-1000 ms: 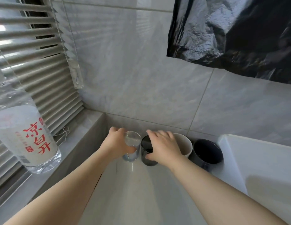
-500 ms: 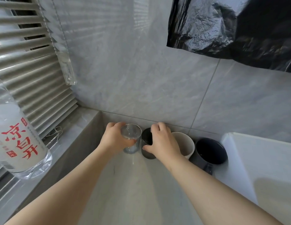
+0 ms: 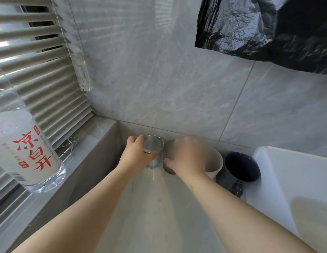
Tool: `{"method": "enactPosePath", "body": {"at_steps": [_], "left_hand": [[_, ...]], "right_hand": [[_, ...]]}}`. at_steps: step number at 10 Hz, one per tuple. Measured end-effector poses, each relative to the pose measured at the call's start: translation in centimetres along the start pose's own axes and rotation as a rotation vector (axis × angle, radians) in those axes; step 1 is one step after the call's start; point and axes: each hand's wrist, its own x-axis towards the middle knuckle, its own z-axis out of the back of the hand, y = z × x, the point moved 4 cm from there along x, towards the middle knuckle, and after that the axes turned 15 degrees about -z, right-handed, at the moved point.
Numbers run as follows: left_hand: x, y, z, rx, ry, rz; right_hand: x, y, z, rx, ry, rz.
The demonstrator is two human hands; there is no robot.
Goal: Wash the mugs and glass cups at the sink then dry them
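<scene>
Head — left hand (image 3: 136, 155) grips clear glass (image 3: 153, 145), right hand (image 3: 188, 157) dark cup (image 3: 169, 168)

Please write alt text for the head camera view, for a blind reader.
The left hand grips a clear glass cup and the right hand grips a dark glass cup beside it, on a counter by a grey tiled wall. A white mug and a dark blue mug stand to their right; a water bottle stands on the sill at left.
</scene>
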Motion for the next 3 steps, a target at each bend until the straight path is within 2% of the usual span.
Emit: {"method": "enactPosePath", "body": {"at_steps": [3], "left_hand": [[-2.8,-3.6,1.0,-0.109,-0.172,-0.047]], "right_hand": [[-2.4,-1.9,2.5,0.228,0.088,-0.061]]}}
